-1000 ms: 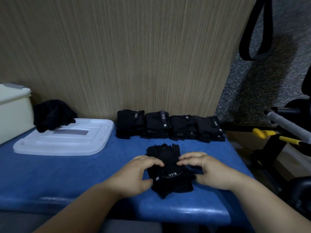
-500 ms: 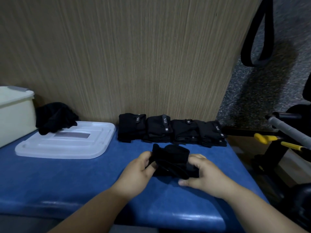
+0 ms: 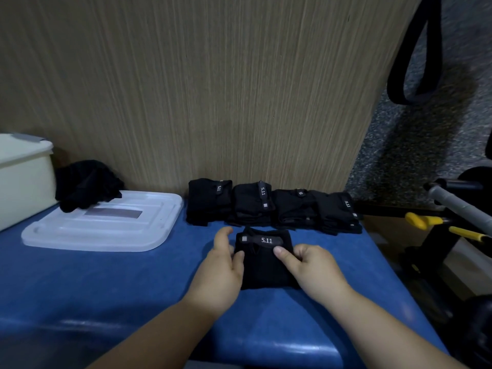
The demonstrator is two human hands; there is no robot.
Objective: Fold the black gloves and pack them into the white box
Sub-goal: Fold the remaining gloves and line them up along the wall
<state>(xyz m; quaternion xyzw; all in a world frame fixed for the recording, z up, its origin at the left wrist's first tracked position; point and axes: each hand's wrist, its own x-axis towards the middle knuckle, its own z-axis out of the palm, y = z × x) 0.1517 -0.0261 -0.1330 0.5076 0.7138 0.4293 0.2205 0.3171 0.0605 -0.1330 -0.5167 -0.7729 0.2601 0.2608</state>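
Two hands, folded glove lowered (label up)

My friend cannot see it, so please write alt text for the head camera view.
A person's left hand and right hand hold a folded black glove on a blue table. Behind it lies a row of folded gloves; a white lid and white box sit at left.
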